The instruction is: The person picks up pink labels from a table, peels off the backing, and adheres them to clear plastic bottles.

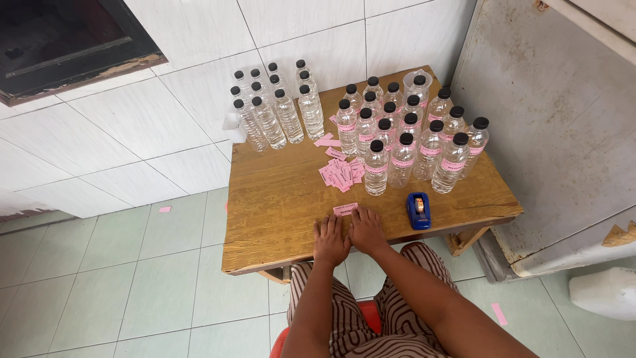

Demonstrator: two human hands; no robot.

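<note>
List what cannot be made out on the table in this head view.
- Print on the pink label at the fingertips of the left hand and right hand: too small.
- Rear bottles: hidden by the front rows.
- Table legs: hidden under the top.
- Tape dispenser: its roll is too small to judge.

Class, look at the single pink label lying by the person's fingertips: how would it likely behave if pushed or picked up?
The pink label looks thin and flat, so it is probably floppy and very light. Lying flush on the wooden table, it may slide when pushed and be fiddly to lift. The left hand and right hand rest just beside it.
</note>
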